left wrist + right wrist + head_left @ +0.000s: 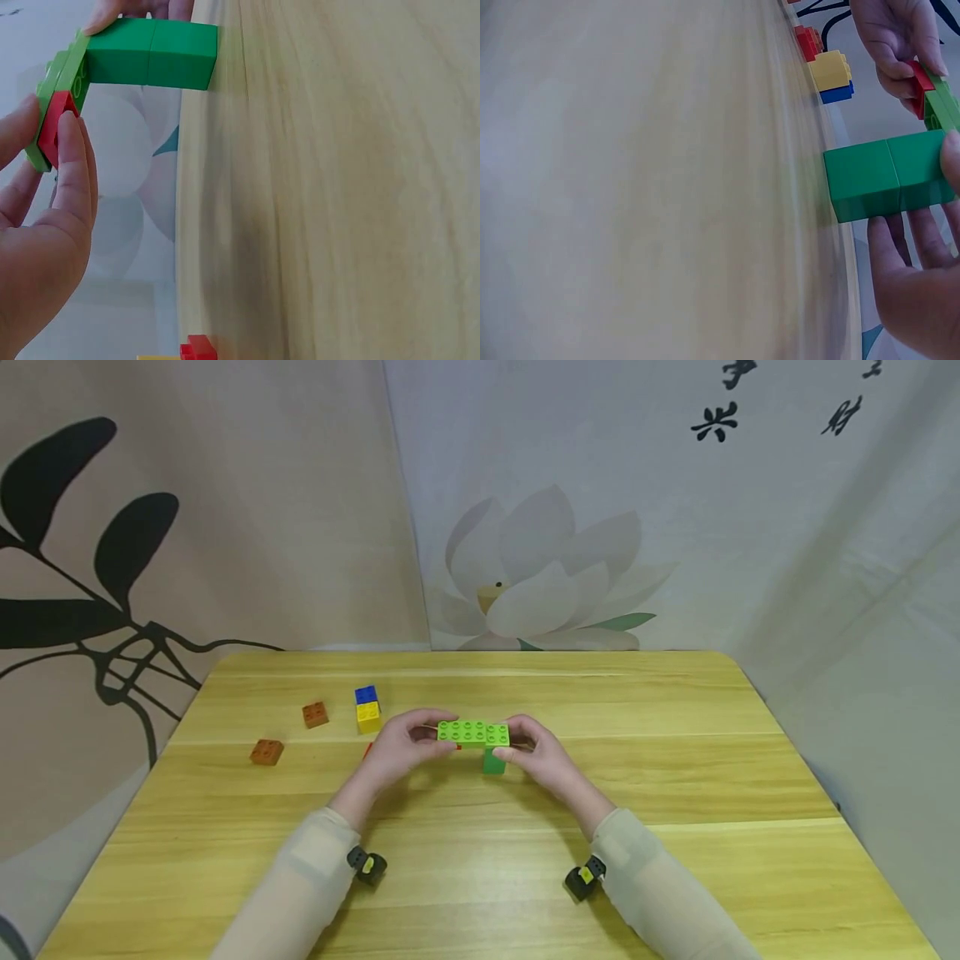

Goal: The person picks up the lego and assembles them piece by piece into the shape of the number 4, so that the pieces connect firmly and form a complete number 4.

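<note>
Both hands hold one built piece of toy building bricks over the table's middle. Its top is a row of light green bricks (463, 732). Two dark green blocks (154, 52) are stacked under its right end, and a red brick (54, 129) sits under its left part. My left hand (399, 748) pinches the left end, thumb and fingers around the light green and red bricks. At the right end, my right hand (542, 753) grips the light green top and the upper dark green block. I cannot tell whether the lower block touches the table.
Left of the hands are a yellow brick (368, 717) and a blue brick (366, 695) together, with a red brick (808, 43) nearby. Two brown bricks, one nearer (267, 752) and one farther (315, 714), lie further left on the wooden table (675, 877). A printed curtain (315, 527) hangs behind.
</note>
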Action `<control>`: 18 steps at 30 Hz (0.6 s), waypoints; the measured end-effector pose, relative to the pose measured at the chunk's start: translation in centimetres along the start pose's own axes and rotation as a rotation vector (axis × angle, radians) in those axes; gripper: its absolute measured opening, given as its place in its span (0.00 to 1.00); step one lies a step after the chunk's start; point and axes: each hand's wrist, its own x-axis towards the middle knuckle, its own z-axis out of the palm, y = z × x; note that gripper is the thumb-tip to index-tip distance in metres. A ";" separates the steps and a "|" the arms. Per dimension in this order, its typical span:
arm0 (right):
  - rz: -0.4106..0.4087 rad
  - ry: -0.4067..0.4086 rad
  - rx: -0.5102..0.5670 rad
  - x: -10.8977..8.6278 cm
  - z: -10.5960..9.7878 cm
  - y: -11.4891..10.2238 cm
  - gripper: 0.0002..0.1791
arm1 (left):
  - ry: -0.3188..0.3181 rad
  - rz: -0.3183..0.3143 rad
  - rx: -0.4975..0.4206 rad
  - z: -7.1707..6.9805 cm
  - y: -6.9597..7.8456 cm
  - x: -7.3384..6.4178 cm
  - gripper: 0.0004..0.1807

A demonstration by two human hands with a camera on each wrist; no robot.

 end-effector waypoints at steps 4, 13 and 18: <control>-0.001 -0.001 0.001 -0.2 0.0 -0.5 0.19 | 0.022 0.004 0.007 0.2 -0.1 -0.1 0.21; 0.000 0.001 0.004 -0.2 0.0 -0.5 0.20 | 0.081 -0.004 0.007 0.6 0.1 0.0 0.19; 0.000 0.002 0.002 -0.2 0.0 -0.4 0.20 | 0.098 0.003 -0.018 0.7 0.0 0.0 0.19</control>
